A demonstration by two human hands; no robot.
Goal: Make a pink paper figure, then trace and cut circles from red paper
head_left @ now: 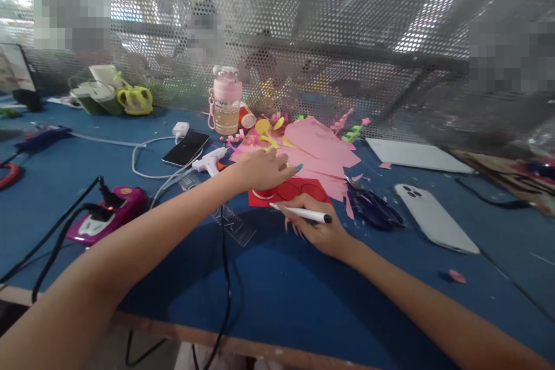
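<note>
My right hand grips a white marker with a black end. Its writing end points left, close to the lower edge of the red paper. Several dark round outlines are drawn on that sheet. From the left, my left hand reaches over the sheet, fingers bent down and thumb stuck out to the right. Beneath it shows part of a round red thing with a pale rim, mostly hidden by the hand. Pink paper with yellow and pink scraps lies just behind.
A glue gun, clear ruler, black phone and magenta power socket lie left. Dark-handled scissors and a white phone lie right. A pink-lidded bottle stands behind, before a perforated metal screen. Cables cross the table.
</note>
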